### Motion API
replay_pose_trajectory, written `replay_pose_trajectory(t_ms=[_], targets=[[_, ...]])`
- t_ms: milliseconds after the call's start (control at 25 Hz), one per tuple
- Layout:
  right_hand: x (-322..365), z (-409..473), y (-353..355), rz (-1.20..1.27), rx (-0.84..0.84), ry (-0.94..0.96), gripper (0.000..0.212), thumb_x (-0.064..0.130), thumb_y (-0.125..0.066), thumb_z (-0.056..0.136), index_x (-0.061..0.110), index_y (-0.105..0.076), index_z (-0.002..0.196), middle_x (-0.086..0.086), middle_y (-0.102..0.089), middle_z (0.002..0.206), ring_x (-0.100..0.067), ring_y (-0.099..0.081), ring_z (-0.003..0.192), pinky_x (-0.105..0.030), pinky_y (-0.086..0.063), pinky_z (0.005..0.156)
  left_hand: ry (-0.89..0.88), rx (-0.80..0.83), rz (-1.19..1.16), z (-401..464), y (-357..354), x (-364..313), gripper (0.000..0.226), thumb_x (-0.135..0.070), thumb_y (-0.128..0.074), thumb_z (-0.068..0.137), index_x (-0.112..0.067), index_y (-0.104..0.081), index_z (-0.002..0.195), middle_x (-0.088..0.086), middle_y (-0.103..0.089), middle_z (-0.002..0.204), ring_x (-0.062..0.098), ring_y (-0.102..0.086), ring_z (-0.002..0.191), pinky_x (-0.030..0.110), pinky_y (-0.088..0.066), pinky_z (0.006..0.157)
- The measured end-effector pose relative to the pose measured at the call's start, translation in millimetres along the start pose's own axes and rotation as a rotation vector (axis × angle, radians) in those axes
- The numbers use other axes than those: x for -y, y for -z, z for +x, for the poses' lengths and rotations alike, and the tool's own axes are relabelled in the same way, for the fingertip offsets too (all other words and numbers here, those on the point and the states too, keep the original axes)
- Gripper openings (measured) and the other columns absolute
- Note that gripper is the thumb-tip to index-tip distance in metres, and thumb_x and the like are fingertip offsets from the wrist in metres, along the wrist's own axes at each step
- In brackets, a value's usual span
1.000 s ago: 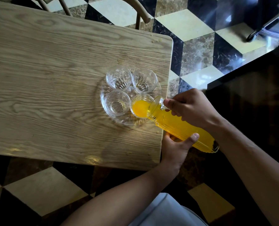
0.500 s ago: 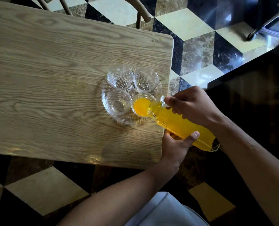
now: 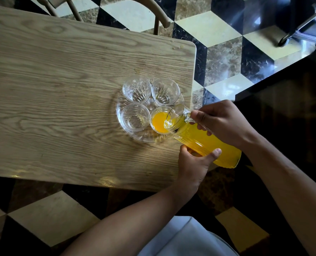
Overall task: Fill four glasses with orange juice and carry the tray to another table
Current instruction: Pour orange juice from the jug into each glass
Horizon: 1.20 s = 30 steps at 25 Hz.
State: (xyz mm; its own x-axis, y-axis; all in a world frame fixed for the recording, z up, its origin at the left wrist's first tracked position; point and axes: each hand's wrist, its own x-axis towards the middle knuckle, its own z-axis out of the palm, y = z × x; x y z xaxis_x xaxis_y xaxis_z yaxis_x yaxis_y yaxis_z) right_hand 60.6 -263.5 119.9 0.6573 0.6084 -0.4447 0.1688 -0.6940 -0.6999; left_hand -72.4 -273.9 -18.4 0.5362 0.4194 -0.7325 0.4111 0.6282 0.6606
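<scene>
A wooden bench [image 3: 61, 89] carries a glass tray [image 3: 146, 137] of four glasses; both hands, left [image 3: 194, 163] and right [image 3: 225, 122], grip the tilted juice jug [image 3: 208, 143]; its spout is over the near-right glass [image 3: 160, 121], seemingly half full.

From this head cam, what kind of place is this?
Probably a home dining room or small café: a light oak-grain wooden table, a curved bentwood chair back behind it, and polished black, cream and brown cube-pattern marble floor.

Single head-worn wide-angle view, steeply downward, close over the wooden table [image 3: 61, 93] corner.
</scene>
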Motion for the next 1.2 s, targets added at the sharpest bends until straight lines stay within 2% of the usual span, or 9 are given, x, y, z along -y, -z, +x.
replay_pose_trajectory(t_ms=[200, 360, 480, 640, 800, 960, 1200], targets=[[7.1, -4.0, -5.7, 0.024, 0.004, 0.028, 0.03, 0.036, -0.068, 0.096, 0.023, -0.075, 0.07, 0.003, -0.068, 0.059, -0.01, -0.06, 0.05, -0.032, -0.052, 0.053, -0.002, -0.004, -0.011, -4.7, 9.6, -3.8, 0.127, -0.074, -0.101, 0.027, -0.019, -0.062, 0.134, 0.002, -0.08, 0.124, 0.024, -0.079, 0.114, 0.053, -0.063, 0.104], [17.6, -1.9, -15.8, 0.028, 0.026, 0.046, 0.032, 0.035, -0.068, 0.096, 0.01, -0.08, 0.079, 0.003, -0.067, 0.058, -0.015, -0.06, 0.053, -0.041, -0.054, 0.054, -0.011, -0.006, -0.017, -10.5, 21.9, -9.2, 0.114, -0.064, -0.105, 0.035, -0.016, -0.064, 0.13, 0.0, -0.081, 0.12, 0.021, -0.079, 0.11, 0.05, -0.064, 0.103], [24.2, 0.9, -23.7, 0.027, 0.032, 0.064, 0.034, 0.034, -0.068, 0.096, 0.007, -0.079, 0.079, 0.001, -0.067, 0.059, -0.016, -0.059, 0.052, -0.039, -0.052, 0.054, -0.007, -0.04, -0.003, -10.4, 30.6, -10.7, 0.098, -0.052, -0.105, 0.045, -0.018, -0.065, 0.127, -0.001, -0.081, 0.118, 0.02, -0.079, 0.109, 0.05, -0.064, 0.102], [31.4, 7.3, -33.8, 0.031, 0.056, 0.063, 0.035, 0.034, -0.067, 0.097, 0.005, -0.079, 0.08, 0.001, -0.066, 0.058, -0.018, -0.059, 0.052, -0.037, -0.052, 0.055, -0.02, -0.111, -0.028, -6.7, 38.7, -7.3, 0.094, -0.056, -0.102, 0.042, -0.02, -0.067, 0.122, 0.0, -0.082, 0.115, 0.022, -0.08, 0.107, 0.053, -0.065, 0.1], [39.8, 12.2, -41.9, 0.019, 0.054, 0.065, 0.035, 0.034, -0.068, 0.096, 0.007, -0.079, 0.077, 0.002, -0.065, 0.056, -0.016, -0.058, 0.05, -0.035, -0.051, 0.054, -0.033, -0.086, -0.078, -4.7, 43.6, -5.3, 0.101, -0.063, -0.106, 0.038, -0.019, -0.07, 0.121, 0.003, -0.084, 0.113, 0.026, -0.082, 0.106, 0.054, -0.066, 0.098], [46.0, 17.4, -46.4, -0.015, 0.044, 0.047, 0.038, 0.036, -0.068, 0.096, 0.006, -0.078, 0.075, -0.002, -0.067, 0.058, -0.018, -0.058, 0.05, -0.041, -0.053, 0.055, -0.024, -0.067, -0.06, -3.5, 47.8, -9.2, 0.088, -0.052, -0.103, 0.046, -0.016, -0.071, 0.12, 0.004, -0.084, 0.113, 0.025, -0.082, 0.104, 0.054, -0.066, 0.097], [49.1, 22.2, -47.5, -0.017, 0.04, 0.028, 0.039, 0.035, -0.067, 0.097, 0.007, -0.078, 0.073, 0.007, -0.064, 0.051, -0.01, -0.055, 0.045, -0.033, -0.049, 0.053, -0.005, -0.044, -0.053, -4.6, 47.9, -11.2, 0.085, -0.055, -0.103, 0.047, -0.017, -0.072, 0.117, 0.002, -0.084, 0.111, 0.025, -0.081, 0.105, 0.052, -0.067, 0.096]])
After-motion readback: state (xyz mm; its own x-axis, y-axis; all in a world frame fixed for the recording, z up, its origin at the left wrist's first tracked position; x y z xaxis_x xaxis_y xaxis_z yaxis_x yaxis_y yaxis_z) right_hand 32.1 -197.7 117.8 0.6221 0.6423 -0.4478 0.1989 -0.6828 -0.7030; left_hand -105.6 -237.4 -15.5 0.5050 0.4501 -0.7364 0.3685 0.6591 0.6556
